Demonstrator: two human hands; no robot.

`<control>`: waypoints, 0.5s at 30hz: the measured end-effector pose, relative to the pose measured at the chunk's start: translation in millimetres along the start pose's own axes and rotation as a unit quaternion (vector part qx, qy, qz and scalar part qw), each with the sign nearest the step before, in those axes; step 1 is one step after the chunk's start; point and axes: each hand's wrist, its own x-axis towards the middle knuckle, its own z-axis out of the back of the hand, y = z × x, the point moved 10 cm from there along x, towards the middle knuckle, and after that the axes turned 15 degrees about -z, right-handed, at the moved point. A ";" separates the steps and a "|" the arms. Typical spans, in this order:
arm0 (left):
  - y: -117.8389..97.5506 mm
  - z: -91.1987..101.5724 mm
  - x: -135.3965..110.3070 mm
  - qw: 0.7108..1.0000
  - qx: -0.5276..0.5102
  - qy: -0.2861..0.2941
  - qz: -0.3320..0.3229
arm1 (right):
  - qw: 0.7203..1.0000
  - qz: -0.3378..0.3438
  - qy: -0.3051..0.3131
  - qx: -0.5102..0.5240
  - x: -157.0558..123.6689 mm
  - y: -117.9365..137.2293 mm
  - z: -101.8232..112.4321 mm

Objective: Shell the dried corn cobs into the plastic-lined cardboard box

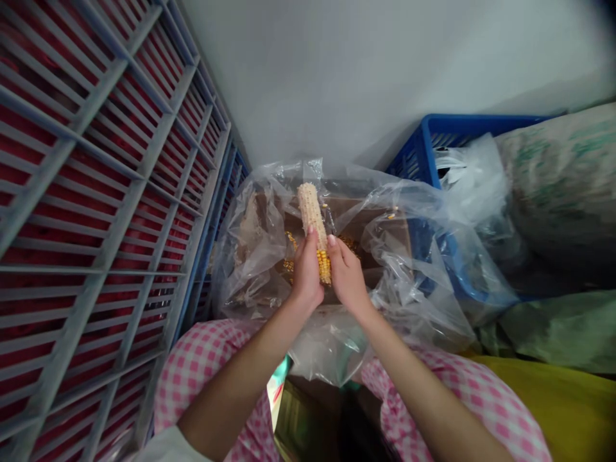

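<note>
Grey slatted crate (pixel 144 168): tall, filling the left side, with something red showing through its gaps.
Left knee (pixel 202 366): near, clothed in pink-and-white check.
Clear plastic sheeting (pixel 317 350): crumpled and shiny, draped about the brown box (pixel 353 221) in the middle, from its left side across to the blue crate.
Loose kernels (pixel 289 264): yellow, lying in the box just left of the hands and partly hidden by them; a few more show right of the cob, and a stray pair lies toward the far right.
Left hand (pixel 307 266): curled against the left side of the cob, thumb laid along it and pointing far.
Corn cob (pixel 311 208): held between both hands above the box, sloping from far left to near right; the far stretch is pale, pitted and stripped, the near end covered in rows of yellow kernels.
Right hand (pixel 347 266): closed in on the cob's right side, thumb tip pressed at the edge of the kernels, other fingers bent.
Blue crate (pixel 481 119): far right, with a white plastic bag (pixel 481 173) in it.
Pale sack (pixel 558 192): at the far right, bearing green print too blurred to read.
Yellow material (pixel 563 398): near right, beside the checked right knee (pixel 481 391).
</note>
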 end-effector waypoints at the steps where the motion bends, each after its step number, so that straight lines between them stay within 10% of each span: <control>1: 0.2 -1.9 -0.9 1.000 -0.001 0.004 0.005 | 1.000 -0.013 0.001 0.021 0.6 -1.7 1.6; 15: -12.0 -1.0 -0.4 0.998 0.036 0.006 -0.042 | 1.000 -0.016 0.018 -0.005 1.5 -0.4 -4.1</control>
